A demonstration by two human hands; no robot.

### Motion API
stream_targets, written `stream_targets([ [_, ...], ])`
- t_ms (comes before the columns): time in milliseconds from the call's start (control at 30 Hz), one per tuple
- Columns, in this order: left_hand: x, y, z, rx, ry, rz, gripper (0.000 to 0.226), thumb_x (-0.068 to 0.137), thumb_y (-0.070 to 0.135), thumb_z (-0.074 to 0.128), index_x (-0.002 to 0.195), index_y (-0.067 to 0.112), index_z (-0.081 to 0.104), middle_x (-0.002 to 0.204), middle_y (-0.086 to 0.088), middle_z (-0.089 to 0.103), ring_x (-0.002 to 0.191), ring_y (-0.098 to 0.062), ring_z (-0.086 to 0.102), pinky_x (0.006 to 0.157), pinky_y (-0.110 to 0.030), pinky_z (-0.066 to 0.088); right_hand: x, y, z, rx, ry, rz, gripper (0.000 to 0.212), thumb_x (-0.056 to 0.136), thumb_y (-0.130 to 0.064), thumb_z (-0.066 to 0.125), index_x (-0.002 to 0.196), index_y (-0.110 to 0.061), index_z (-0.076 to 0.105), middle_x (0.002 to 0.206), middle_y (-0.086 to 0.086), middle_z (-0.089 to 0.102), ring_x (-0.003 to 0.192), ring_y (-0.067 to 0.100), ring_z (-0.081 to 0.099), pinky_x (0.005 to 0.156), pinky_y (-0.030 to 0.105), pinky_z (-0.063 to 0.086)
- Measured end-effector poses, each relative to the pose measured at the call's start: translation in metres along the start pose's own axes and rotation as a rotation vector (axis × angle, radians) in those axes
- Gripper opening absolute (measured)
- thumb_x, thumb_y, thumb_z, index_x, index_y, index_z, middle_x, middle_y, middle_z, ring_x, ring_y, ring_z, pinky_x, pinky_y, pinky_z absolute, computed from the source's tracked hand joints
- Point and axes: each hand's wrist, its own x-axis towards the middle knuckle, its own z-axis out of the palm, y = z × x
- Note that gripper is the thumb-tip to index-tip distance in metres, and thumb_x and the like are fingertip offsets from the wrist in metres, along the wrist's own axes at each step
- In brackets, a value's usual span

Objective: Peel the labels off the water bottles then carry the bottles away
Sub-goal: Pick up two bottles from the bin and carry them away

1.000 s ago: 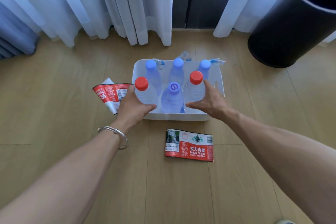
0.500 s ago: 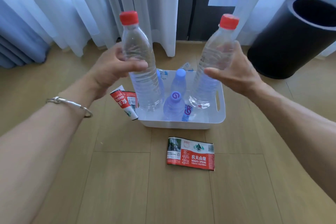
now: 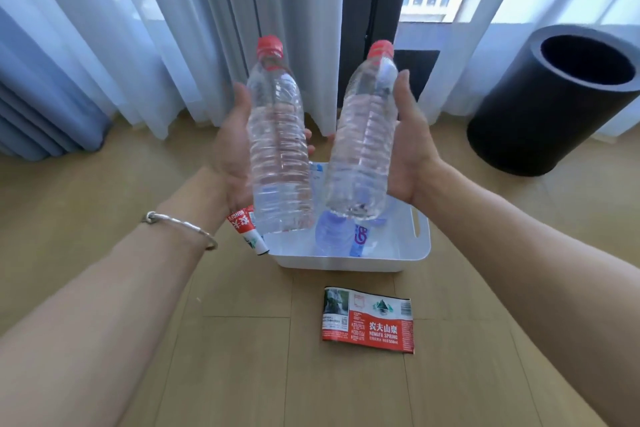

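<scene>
clear plastic, ribbed and stripped of labels: 2 red-capped bottles are held in the air above the white tub [image 3: 346,262], both roughly upright with their caps tipped a little away from the camera. the left bottle [image 3: 278,149] hangs over the tub's left side. the left hand [image 3: 230,149] is clamped round its middle, palm towards the camera, thumb up its left flank and fingertips curling out past its right edge. the right bottle [image 3: 363,146] hangs over the middle of the tub, near the left bottle with a narrow gap between them. the right hand [image 3: 410,146] grips it from the right, thumb lying up along the shoulder and fingers wrapped behind. inside the tub, under the right bottle, stands a blue-tinted bottle [image 3: 334,236] with blue print on its side; its cap is hidden. a curled red label [image 3: 247,229] lies on the wood floor [image 3: 104,191] at the tub's left front corner, partly behind the left bottle. a flat red label [image 3: 369,319] lies just in front of the tub. a silver bangle [image 3: 180,224] circles the left wrist, left of the tub. a black round bin [image 3: 554,100] stands behind and well to the right of the tub, and pale curtains [image 3: 173,28] hang behind it.
</scene>
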Motion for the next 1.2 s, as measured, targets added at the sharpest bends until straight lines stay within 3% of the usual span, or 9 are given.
stream_targets([
  [133, 0.0, -0.008, 0.008, 0.03, -0.025, 0.016, 0.065, 0.089, 0.069, 0.033, 0.092, 0.008, 0.058, 0.081, -0.012, 0.054, 0.068, -0.022, 0.059, 0.062, -0.033, 0.057, -0.002, 0.016, -0.006, -0.227, 0.02, 0.069, 0.057, 0.092, -0.064, 0.034, 0.09, -0.013, 0.059, 0.071, 0.002, 0.062, 0.066, 0.017, 0.063, 0.079, 0.039, 0.055],
  [233, 0.01, -0.015, 0.007, 0.206, 0.068, 0.158, 0.072, 0.082, 0.058, 0.063, 0.125, 0.0, 0.056, 0.121, -0.029, 0.061, 0.107, -0.044, 0.063, 0.093, -0.059, 0.05, -0.003, 0.025, -0.002, -0.403, 0.076, 0.098, 0.059, 0.092, -0.062, 0.04, 0.121, -0.015, 0.06, 0.102, 0.005, 0.072, 0.099, 0.024, 0.068, 0.097, 0.047, 0.05],
  [300, 0.011, -0.017, 0.007, 0.314, 0.134, 0.228, 0.072, 0.077, 0.057, 0.07, 0.126, 0.006, 0.059, 0.121, -0.025, 0.064, 0.11, -0.043, 0.063, 0.096, -0.061, 0.047, -0.002, 0.03, 0.001, -0.445, 0.141, 0.07, 0.063, 0.089, -0.065, 0.046, 0.129, -0.018, 0.058, 0.115, 0.005, 0.071, 0.109, 0.024, 0.066, 0.101, 0.048, 0.047],
  [433, 0.01, -0.021, 0.007, 0.414, 0.176, 0.252, 0.064, 0.075, 0.06, 0.07, 0.122, 0.018, 0.064, 0.116, -0.011, 0.07, 0.108, -0.032, 0.067, 0.098, -0.055, 0.048, 0.001, 0.033, 0.003, -0.453, 0.2, -0.03, 0.064, 0.085, -0.062, 0.055, 0.129, -0.016, 0.058, 0.117, 0.012, 0.07, 0.106, 0.029, 0.068, 0.096, 0.05, 0.051],
  [567, 0.01, -0.023, 0.005, 0.397, 0.2, 0.261, 0.067, 0.072, 0.061, 0.072, 0.124, 0.021, 0.062, 0.118, -0.009, 0.069, 0.11, -0.031, 0.066, 0.099, -0.054, 0.047, 0.001, 0.033, 0.007, -0.55, 0.251, -0.108, 0.053, 0.09, -0.058, 0.052, 0.124, -0.019, 0.061, 0.111, 0.003, 0.073, 0.096, 0.016, 0.072, 0.081, 0.031, 0.058],
  [700, 0.009, -0.024, 0.004, 0.403, 0.195, 0.273, 0.064, 0.075, 0.06, 0.07, 0.123, 0.019, 0.062, 0.118, -0.011, 0.069, 0.109, -0.032, 0.066, 0.099, -0.054, 0.047, 0.003, 0.033, 0.01, -0.61, 0.256, -0.139, 0.049, 0.09, -0.057, 0.051, 0.123, -0.021, 0.061, 0.109, 0.0, 0.073, 0.098, 0.015, 0.071, 0.09, 0.036, 0.055],
  [833, 0.01, -0.024, 0.006, 0.422, 0.212, 0.276, 0.065, 0.075, 0.062, 0.069, 0.126, 0.023, 0.06, 0.12, -0.006, 0.069, 0.112, -0.028, 0.065, 0.101, -0.052, 0.046, 0.004, 0.031, 0.006, -0.609, 0.221, -0.154, 0.045, 0.094, -0.052, 0.047, 0.121, -0.019, 0.063, 0.103, -0.001, 0.075, 0.087, 0.007, 0.072, 0.068, 0.016, 0.056],
  [967, 0.016, -0.027, 0.009, 0.45, 0.217, 0.295, 0.054, 0.081, 0.058, 0.063, 0.124, 0.026, 0.061, 0.119, 0.0, 0.07, 0.113, -0.019, 0.064, 0.104, -0.048, 0.044, 0.006, 0.027, 0.0, -0.595, 0.226, -0.175, 0.046, 0.096, -0.047, 0.048, 0.12, -0.012, 0.063, 0.102, 0.005, 0.074, 0.09, 0.016, 0.072, 0.076, 0.027, 0.057],
  [1200, 0.022, -0.045, 0.012, 0.462, 0.268, 0.253, 0.077, 0.069, 0.072, 0.067, 0.128, 0.024, 0.055, 0.123, -0.003, 0.066, 0.114, -0.027, 0.063, 0.098, -0.054, 0.047, 0.004, 0.026, -0.015, -0.664, 0.252, -0.203, 0.05, 0.088, -0.048, 0.05, 0.119, -0.01, 0.061, 0.097, -0.002, 0.073, 0.091, 0.011, 0.071, 0.075, 0.024, 0.056],
])
